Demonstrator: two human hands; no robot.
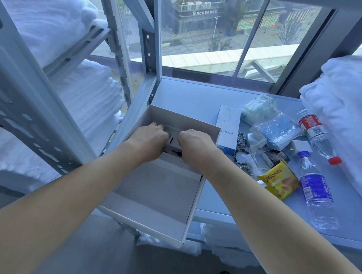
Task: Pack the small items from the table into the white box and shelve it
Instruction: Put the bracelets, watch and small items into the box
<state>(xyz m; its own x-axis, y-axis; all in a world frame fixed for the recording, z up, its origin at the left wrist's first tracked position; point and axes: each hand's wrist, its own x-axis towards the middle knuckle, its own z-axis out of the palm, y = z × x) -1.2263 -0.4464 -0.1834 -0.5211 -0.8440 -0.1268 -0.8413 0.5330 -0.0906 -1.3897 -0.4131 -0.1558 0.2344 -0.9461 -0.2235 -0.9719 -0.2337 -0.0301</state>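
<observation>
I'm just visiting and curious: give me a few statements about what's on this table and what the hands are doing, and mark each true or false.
1. Both hands, left hand and right hand, are inside the white box. True.
2. The yellow snack pack is already in the box. False: it lies on the table, right of the box.
3. Two water bottles lie on their sides, one with a red cap, one with a blue cap. True.
4. The Anker box sits left of the white box. False: it is against its right side.
5. The white box stands fully on the table. False: its near end overhangs the edge.
</observation>
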